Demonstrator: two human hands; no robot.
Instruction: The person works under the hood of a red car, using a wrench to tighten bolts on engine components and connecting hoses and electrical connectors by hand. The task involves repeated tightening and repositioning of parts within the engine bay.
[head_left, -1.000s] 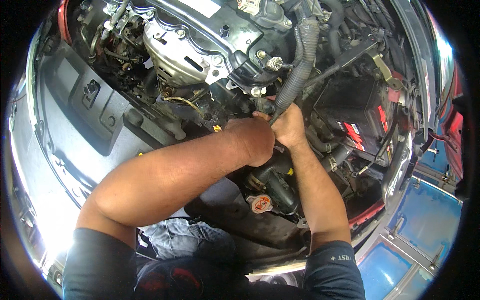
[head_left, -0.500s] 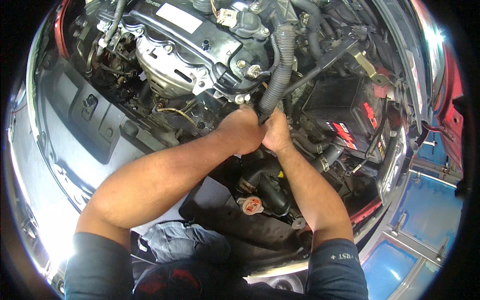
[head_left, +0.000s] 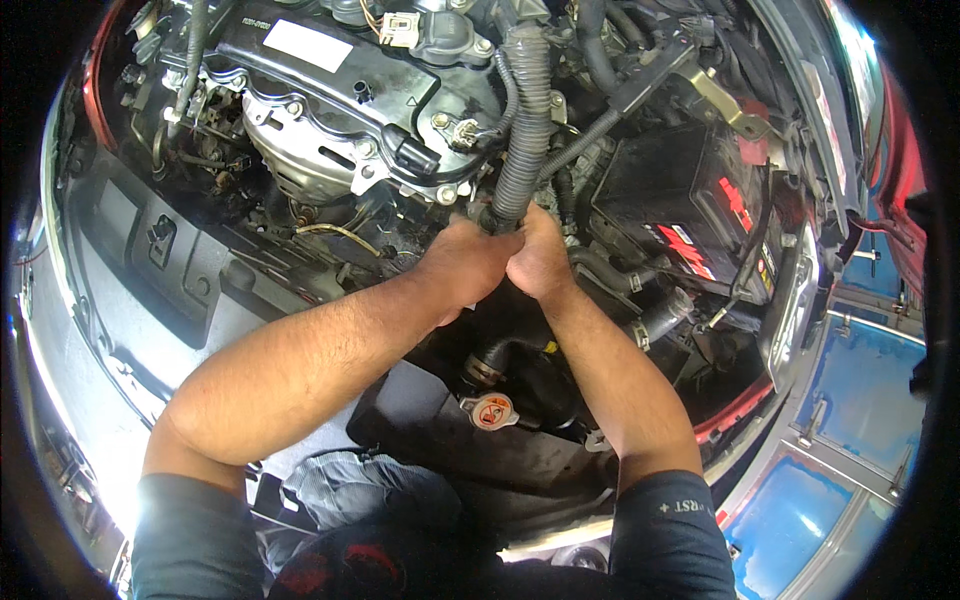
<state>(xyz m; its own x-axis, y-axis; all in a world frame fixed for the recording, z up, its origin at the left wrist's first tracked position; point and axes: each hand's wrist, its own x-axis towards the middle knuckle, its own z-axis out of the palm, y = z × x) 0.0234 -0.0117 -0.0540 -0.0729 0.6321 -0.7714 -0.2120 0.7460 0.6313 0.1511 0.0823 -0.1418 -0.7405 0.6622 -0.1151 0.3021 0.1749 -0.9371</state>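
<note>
A: How are the arms disposed?

B: The left forearm, bent at an elbow near 8 o'clock, points toward 2 o'clock; the right forearm points toward 11 o'clock.

A: And the hands?

B: The left hand, back upward, lies just toward 12 o'clock of centre; the right hand, toward 2 o'clock, lies close beside it. How far either is closed cannot be told.

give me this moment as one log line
left hand: at lower end of hose, grip hidden | right hand: same end, grip hidden | battery: right of hands | cap: lower in view
</note>
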